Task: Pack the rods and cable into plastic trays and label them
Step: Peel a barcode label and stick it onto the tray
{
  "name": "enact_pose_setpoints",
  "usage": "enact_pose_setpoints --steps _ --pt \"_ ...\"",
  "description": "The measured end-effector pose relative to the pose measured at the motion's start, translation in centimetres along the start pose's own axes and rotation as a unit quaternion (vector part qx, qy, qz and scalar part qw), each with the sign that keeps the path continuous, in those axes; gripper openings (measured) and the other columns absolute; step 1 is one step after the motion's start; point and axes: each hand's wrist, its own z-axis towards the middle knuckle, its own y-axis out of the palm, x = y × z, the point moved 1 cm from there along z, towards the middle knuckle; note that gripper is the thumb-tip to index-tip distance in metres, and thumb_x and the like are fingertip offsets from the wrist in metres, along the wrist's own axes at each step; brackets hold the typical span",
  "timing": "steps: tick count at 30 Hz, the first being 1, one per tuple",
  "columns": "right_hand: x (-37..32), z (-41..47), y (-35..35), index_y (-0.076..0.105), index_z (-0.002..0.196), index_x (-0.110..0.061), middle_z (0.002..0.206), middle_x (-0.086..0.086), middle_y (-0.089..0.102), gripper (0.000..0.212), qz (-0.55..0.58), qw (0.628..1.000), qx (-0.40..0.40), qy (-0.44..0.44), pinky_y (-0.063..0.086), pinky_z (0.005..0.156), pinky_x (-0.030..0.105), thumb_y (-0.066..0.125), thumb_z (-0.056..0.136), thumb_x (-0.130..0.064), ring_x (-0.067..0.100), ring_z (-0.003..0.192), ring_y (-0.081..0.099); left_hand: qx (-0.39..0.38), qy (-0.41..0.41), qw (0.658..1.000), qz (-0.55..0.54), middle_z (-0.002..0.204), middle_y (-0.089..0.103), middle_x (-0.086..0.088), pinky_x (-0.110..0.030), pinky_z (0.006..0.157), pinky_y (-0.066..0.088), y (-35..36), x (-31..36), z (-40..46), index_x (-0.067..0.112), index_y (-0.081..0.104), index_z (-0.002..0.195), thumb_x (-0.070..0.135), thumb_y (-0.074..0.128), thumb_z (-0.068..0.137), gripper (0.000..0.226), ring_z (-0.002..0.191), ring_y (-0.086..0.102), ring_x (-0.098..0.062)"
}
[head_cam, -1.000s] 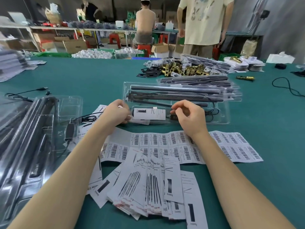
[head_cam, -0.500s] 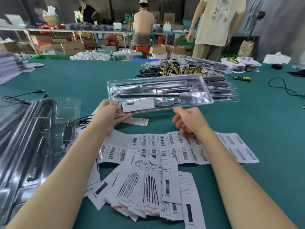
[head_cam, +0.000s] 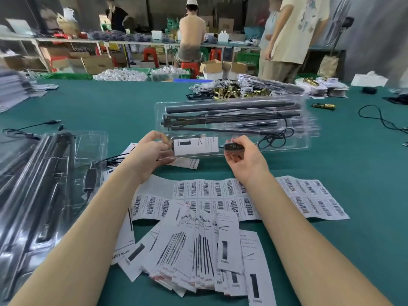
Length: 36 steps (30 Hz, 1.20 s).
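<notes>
Holding the near edge of a clear plastic tray (head_cam: 231, 127) at two points, the hands are kept well apart. The left hand (head_cam: 152, 154) is curled round the tray's near-left corner, and the right hand (head_cam: 245, 160) pinches the near rim beside a small black inline box (head_cam: 234, 147) on the cable (head_cam: 273, 135). Inside the tray, black rods (head_cam: 229, 107) are laid lengthwise toward its far side, the cable is coiled toward its right end, and a white label card (head_cam: 195, 145) is seated in its near compartment between the hands.

A slip is judged to be the main risk: the tray is thin and is held only along one edge, so a tilt or flex could let the rods roll out of their channels or the card shift. The cable could also be trapped under the rim if it is not tucked in.

Behind the tray, at its right, a stack of packed trays (head_cam: 309, 129) is seen, and brass fittings (head_cam: 238, 92) are heaped beyond it. Nearer than the tray, barcode label sheets (head_cam: 298, 195) and a fan of printed cards (head_cam: 198, 250) are spread. Left of the tray, more trays (head_cam: 44, 191) are piled. Nothing is seen to block the hands.
</notes>
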Motion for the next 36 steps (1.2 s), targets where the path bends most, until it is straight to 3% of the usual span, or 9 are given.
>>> enact_pose_setpoints --steps 4,8,10,13,17,22,25,30,36 --pt "0.2 0.1 0.1 0.062 0.088 -0.006 0.076 0.008 0.067 0.008 -0.001 0.999 0.033 -0.003 0.055 0.071 0.028 0.069 0.086 -0.003 0.016 0.077 0.062 -0.006 0.005 1.000 0.026 0.094 0.067 -0.009 -0.027 0.066 0.059 0.0 0.2 -0.1 0.012 0.051 0.088 -0.011 0.048 0.094 0.024 0.076 0.069 -0.022" --pt "0.1 0.0 0.0 0.061 0.097 -0.006 0.083 0.007 0.066 0.014 -0.011 0.997 0.066 -0.023 0.054 0.068 0.025 0.071 0.086 -0.008 0.015 0.075 0.061 -0.023 0.007 0.999 0.049 0.100 0.070 -0.011 -0.031 0.077 0.062 0.2 0.2 -0.2 0.012 0.052 0.087 -0.011 0.055 0.092 0.024 0.089 0.073 -0.027" --pt "0.0 0.0 -0.1 0.061 0.104 -0.006 0.086 0.007 0.065 0.023 -0.011 0.996 0.078 -0.037 0.054 0.066 0.024 0.072 0.085 -0.009 0.014 0.076 0.061 -0.041 0.012 0.998 0.052 0.092 0.074 -0.008 -0.033 0.079 0.062 0.3 0.3 -0.3 0.012 0.052 0.085 -0.013 0.059 0.089 0.026 0.087 0.074 -0.026" --pt "-0.1 0.0 0.0 0.062 0.108 -0.005 0.086 0.006 0.065 0.026 -0.013 0.995 0.080 -0.054 0.054 0.063 0.022 0.072 0.085 -0.009 0.013 0.073 0.061 -0.051 0.012 0.996 0.072 0.078 0.077 0.001 -0.028 0.069 0.059 0.3 0.4 -0.5 0.015 0.054 0.083 -0.014 0.065 0.084 0.031 0.078 0.074 -0.020" --pt "-0.1 -0.2 0.2 0.063 0.121 0.002 0.089 0.007 0.066 0.039 -0.021 0.991 0.102 -0.080 0.054 0.055 0.018 0.070 0.084 -0.007 0.011 0.066 0.062 -0.052 -0.003 0.996 0.077 0.085 0.078 0.001 -0.025 0.064 0.059 0.2 0.6 -0.7 0.013 0.054 0.083 -0.012 0.067 0.083 0.028 0.086 0.074 -0.022" --pt "-0.1 -0.1 -0.1 0.064 0.103 -0.003 0.084 0.006 0.066 0.021 -0.028 0.987 0.132 -0.085 0.052 0.052 0.017 0.069 0.083 -0.007 0.010 0.063 0.062 -0.063 -0.015 0.995 0.074 0.097 0.076 -0.008 -0.026 0.065 0.058 0.4 0.6 -1.0 0.015 0.058 0.083 -0.013 0.068 0.083 0.030 0.093 0.074 -0.029" --pt "-0.2 0.1 -0.2 0.063 0.102 -0.005 0.086 0.006 0.066 0.018 -0.024 0.988 0.128 -0.079 0.054 0.053 0.018 0.068 0.084 -0.007 0.011 0.065 0.062 -0.065 -0.013 0.995 0.076 0.098 0.076 -0.010 -0.027 0.066 0.059 0.5 0.6 -1.0 0.016 0.060 0.082 -0.014 0.069 0.081 0.032 0.092 0.074 -0.029" --pt "0.0 0.3 0.2 0.062 0.113 -0.005 0.095 0.009 0.065 0.026 0.003 0.996 0.076 -0.055 0.058 0.073 0.024 0.067 0.088 -0.003 0.014 0.072 0.063 -0.045 -0.003 0.995 0.085 0.101 0.074 -0.014 -0.026 0.062 0.056 0.0 0.8 -0.8 0.016 0.057 0.079 -0.016 0.068 0.080 0.033 0.098 0.072 -0.032" --pt "0.1 0.5 0.0 0.061 0.107 -0.005 0.086 0.008 0.067 0.021 -0.012 0.995 0.081 -0.059 0.059 0.070 0.025 0.068 0.087 -0.003 0.014 0.070 0.064 -0.031 -0.016 0.997 0.067 0.101 0.073 -0.018 -0.025 0.060 0.059 -0.2 0.3 -0.6 0.009 0.052 0.083 -0.019 0.064 0.082 0.030 0.093 0.073 -0.029"
